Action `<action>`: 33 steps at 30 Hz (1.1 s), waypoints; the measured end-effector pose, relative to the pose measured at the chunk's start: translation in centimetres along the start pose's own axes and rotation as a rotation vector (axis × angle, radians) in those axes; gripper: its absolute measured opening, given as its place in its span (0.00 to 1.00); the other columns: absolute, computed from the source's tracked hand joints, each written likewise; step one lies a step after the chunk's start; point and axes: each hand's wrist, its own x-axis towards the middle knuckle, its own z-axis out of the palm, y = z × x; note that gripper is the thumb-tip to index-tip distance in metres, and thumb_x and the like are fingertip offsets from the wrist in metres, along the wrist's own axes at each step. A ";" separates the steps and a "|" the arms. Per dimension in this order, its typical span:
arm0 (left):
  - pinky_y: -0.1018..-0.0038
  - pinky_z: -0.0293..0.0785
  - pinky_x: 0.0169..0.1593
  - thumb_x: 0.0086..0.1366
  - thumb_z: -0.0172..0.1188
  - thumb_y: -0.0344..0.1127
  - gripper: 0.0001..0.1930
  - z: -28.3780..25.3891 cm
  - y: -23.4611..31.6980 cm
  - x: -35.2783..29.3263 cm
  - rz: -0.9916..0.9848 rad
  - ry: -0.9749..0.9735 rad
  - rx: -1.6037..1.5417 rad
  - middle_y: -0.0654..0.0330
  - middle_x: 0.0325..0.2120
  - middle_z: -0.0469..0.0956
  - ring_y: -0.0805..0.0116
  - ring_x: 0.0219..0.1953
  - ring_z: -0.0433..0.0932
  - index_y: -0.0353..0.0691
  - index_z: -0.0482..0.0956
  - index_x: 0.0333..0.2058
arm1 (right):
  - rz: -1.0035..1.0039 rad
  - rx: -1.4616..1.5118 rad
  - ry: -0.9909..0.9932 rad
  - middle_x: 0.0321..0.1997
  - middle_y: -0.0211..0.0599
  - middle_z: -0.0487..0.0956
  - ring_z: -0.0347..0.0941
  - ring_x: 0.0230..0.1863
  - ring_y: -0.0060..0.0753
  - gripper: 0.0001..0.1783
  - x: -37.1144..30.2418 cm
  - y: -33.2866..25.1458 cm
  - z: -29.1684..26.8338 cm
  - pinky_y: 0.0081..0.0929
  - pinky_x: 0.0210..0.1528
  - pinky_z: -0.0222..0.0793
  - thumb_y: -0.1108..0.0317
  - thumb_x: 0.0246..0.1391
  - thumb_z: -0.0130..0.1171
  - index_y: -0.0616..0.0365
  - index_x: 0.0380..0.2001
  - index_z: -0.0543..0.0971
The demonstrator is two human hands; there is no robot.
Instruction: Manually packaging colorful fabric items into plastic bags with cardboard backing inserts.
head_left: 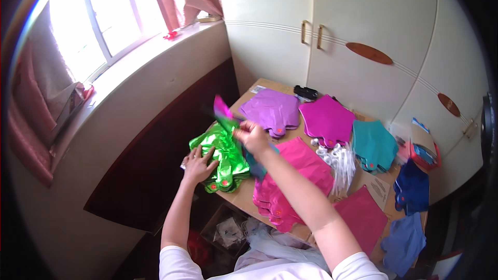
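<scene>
My left hand [197, 166] lies with spread fingers on a stack of shiny green foil pieces [228, 161] at the table's left edge. The lower ends of that stack have rounded tabs with red dots. Just above and right of it, my right hand [251, 136] pinches a thin bunch of flat foil pieces [224, 111]. Magenta, green and dark teal show in this bunch, smeared by motion; it sticks out on both sides of the hand. Under my right forearm lies a pink stack [295, 176], partly hidden by the arm.
Around the cardboard-covered table lie purple [270, 109], magenta [327, 119], teal [374, 145], dark pink [363, 218], navy [412, 186] and light blue [404, 243] stacks. White ribbons [340, 163] sit mid-table. A black object [306, 92] and red basket [426, 158] stand behind, near the cabinet [373, 15].
</scene>
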 end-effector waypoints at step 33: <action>0.69 0.72 0.43 0.49 0.63 0.27 0.16 -1.3 24.6 -20.9 0.690 -0.197 -1.025 0.53 0.39 0.76 0.57 0.42 0.75 0.36 0.76 0.39 | -0.126 -1.777 -0.007 0.37 0.32 0.73 0.71 0.40 0.30 0.09 -41.1 -11.0 -13.8 0.23 0.35 0.71 0.68 0.40 0.57 0.52 0.30 0.76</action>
